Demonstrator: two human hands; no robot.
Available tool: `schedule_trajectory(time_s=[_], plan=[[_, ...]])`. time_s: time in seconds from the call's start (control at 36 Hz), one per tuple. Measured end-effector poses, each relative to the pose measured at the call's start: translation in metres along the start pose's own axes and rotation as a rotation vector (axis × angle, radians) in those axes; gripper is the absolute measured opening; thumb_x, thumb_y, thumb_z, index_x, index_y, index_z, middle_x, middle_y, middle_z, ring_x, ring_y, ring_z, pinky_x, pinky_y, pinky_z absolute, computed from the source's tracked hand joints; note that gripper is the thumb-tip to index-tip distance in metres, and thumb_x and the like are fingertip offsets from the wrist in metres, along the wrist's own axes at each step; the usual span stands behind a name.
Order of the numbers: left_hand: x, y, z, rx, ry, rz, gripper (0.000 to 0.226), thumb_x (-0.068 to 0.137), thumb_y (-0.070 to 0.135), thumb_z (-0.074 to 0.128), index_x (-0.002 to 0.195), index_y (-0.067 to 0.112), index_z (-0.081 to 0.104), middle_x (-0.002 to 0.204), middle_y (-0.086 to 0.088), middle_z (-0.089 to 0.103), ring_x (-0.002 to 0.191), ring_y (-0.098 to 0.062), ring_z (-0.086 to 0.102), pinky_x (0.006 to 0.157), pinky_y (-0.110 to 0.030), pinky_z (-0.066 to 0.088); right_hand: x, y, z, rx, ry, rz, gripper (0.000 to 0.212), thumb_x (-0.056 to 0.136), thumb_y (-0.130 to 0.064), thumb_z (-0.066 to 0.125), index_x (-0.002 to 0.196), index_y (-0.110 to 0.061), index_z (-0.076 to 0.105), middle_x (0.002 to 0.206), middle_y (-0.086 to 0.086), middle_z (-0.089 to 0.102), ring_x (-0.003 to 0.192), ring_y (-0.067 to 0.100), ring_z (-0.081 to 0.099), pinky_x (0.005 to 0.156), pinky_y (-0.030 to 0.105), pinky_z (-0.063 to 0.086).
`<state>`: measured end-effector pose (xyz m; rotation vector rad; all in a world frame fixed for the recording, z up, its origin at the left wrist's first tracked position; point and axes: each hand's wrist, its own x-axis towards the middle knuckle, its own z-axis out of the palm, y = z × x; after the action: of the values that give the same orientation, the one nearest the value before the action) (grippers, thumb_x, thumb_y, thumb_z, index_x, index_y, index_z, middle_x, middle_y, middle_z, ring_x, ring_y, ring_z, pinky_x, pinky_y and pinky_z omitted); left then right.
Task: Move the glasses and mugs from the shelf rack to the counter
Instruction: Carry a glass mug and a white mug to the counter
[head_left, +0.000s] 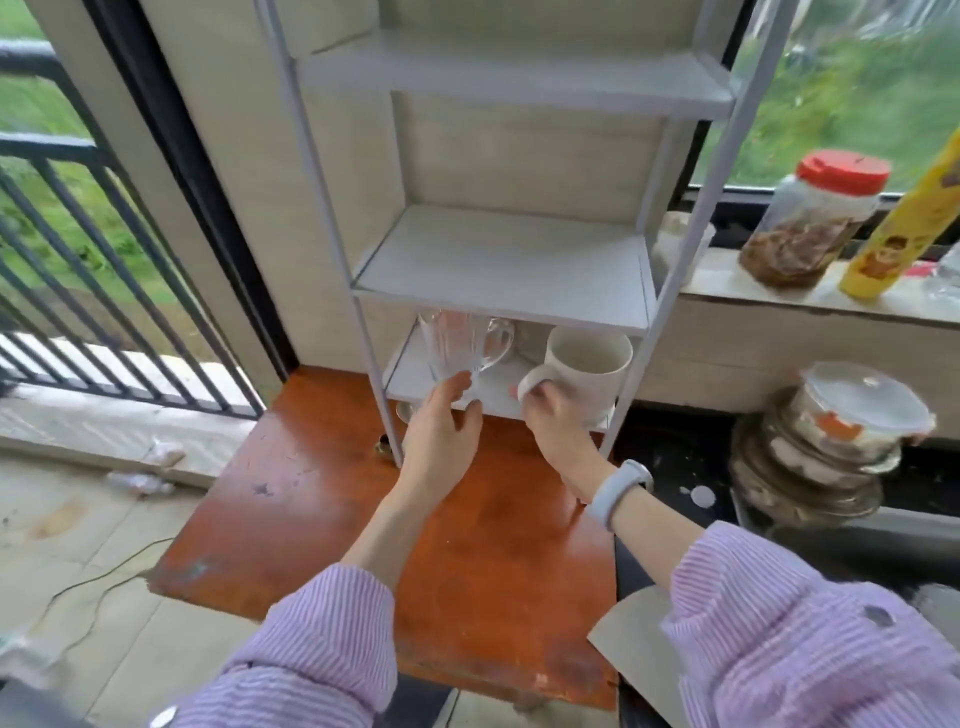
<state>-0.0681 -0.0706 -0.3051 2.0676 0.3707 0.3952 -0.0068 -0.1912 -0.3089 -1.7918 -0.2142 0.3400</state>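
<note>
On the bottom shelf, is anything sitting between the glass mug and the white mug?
In the head view, the shelf between the glass mug and white mug looks bare, though something blurred sits farther back.

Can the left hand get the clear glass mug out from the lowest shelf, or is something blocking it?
Probably yes. The left hand is already at the base of the glass mug, the shelf front is open, and the white mug stands apart to its right.

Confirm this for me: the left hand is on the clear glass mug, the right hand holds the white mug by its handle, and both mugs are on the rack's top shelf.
One detail is wrong: the shelf. In the head view the clear glass mug and white mug are at the rack's lowest shelf, not the top one. The rest stands: the left hand is on the glass mug, and the right hand grips the white mug's handle.
</note>
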Motion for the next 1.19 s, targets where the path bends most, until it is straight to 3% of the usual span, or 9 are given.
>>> schedule_trajectory(time_s=[0.11, 0.33, 0.42, 0.58, 0.67, 0.78, 0.94, 1.08, 1.19], plan=[[0.017, 0.005, 0.015, -0.014, -0.050, 0.014, 0.042, 0.094, 0.015, 0.047, 0.135, 0.013, 0.042, 0.137, -0.006, 0.051, 0.125, -0.021, 0.048, 0.098, -0.027, 0.040, -0.003, 0.004, -0.003, 0.036, 0.041, 0.020, 0.019, 0.096, -0.026, 0.039, 0.088, -0.025, 0.056, 0.098, -0.002, 0.061, 0.109, 0.018, 0.055, 0.107, 0.043, 0.038], [0.042, 0.016, 0.046, -0.110, -0.123, 0.006, 0.063, 0.094, 0.018, 0.048, 0.148, 0.018, 0.016, 0.154, -0.005, 0.026, 0.140, -0.023, 0.029, 0.096, -0.023, 0.028, -0.018, 0.017, -0.024, 0.038, 0.091, 0.029, 0.026, 0.097, -0.029, 0.037, 0.089, -0.022, 0.061, 0.086, 0.000, 0.061, 0.102, 0.024, 0.059, 0.105, 0.046, 0.042], [0.047, 0.016, 0.053, -0.173, -0.105, -0.019, 0.067, 0.092, 0.018, 0.052, 0.148, 0.018, 0.015, 0.154, -0.004, 0.027, 0.140, -0.024, 0.028, 0.102, -0.028, 0.030, -0.018, 0.016, -0.029, 0.065, 0.086, 0.053, 0.028, 0.098, -0.026, 0.037, 0.084, -0.022, 0.060, 0.085, 0.001, 0.060, 0.104, 0.030, 0.059, 0.105, 0.047, 0.042], [0.049, 0.029, 0.058, -0.319, -0.050, -0.039, 0.058, 0.090, 0.015, 0.054, 0.140, 0.019, 0.026, 0.143, -0.006, 0.039, 0.124, -0.016, 0.040, 0.091, -0.025, 0.032, -0.019, 0.014, -0.036, 0.097, 0.088, 0.074, 0.031, 0.098, -0.027, 0.036, 0.081, -0.019, 0.060, 0.086, 0.003, 0.061, 0.106, 0.032, 0.059, 0.104, 0.045, 0.044], [0.044, 0.031, 0.058, -0.378, -0.100, -0.055, 0.064, 0.091, 0.018, 0.053, 0.144, 0.022, 0.017, 0.149, 0.000, 0.029, 0.122, -0.005, 0.029, 0.096, -0.026, 0.029, -0.020, 0.013, -0.036, 0.105, 0.089, 0.087, 0.031, 0.098, -0.027, 0.036, 0.081, -0.018, 0.059, 0.088, 0.003, 0.061, 0.106, 0.029, 0.060, 0.103, 0.044, 0.045], [0.036, 0.024, 0.054, -0.326, -0.121, -0.070, 0.073, 0.091, 0.023, 0.054, 0.147, 0.024, 0.008, 0.156, -0.003, 0.017, 0.142, -0.021, 0.020, 0.109, -0.036, 0.024, -0.020, 0.012, -0.036, 0.123, 0.090, 0.094, 0.030, 0.098, -0.025, 0.036, 0.080, -0.019, 0.059, 0.087, 0.001, 0.060, 0.102, 0.026, 0.060, 0.103, 0.043, 0.045], [0.020, 0.016, 0.034, -0.248, -0.037, -0.034, 0.053, 0.090, 0.026, 0.054, 0.137, 0.016, 0.030, 0.130, 0.003, 0.038, 0.117, -0.012, 0.037, 0.094, -0.029, 0.029, -0.020, 0.011, -0.034, 0.192, 0.092, 0.120, 0.030, 0.097, -0.028, 0.040, 0.074, -0.016, 0.057, 0.081, 0.001, 0.056, 0.088, 0.015, 0.057, 0.103, 0.043, 0.046], [0.010, 0.009, 0.016, -0.355, 0.055, -0.062, 0.023, 0.095, 0.029, 0.046, 0.106, 0.010, 0.053, 0.096, 0.002, 0.054, 0.092, -0.010, 0.049, 0.079, -0.020, 0.037, -0.018, 0.008, -0.029, 0.254, 0.152, 0.142, 0.036, 0.094, -0.039, 0.042, 0.066, -0.019, 0.050, 0.062, -0.002, 0.043, 0.072, 0.014, 0.046, 0.104, 0.047, 0.044], [0.008, 0.005, 0.010, -0.436, 0.179, -0.138, 0.036, 0.096, 0.034, 0.041, 0.072, 0.009, 0.051, 0.067, -0.001, 0.048, 0.067, -0.012, 0.047, 0.066, -0.022, 0.038, -0.023, 0.006, -0.028, 0.253, 0.225, 0.157, 0.039, 0.093, -0.044, 0.043, 0.062, -0.021, 0.050, 0.057, -0.003, 0.039, 0.065, 0.014, 0.044, 0.099, 0.050, 0.046]])
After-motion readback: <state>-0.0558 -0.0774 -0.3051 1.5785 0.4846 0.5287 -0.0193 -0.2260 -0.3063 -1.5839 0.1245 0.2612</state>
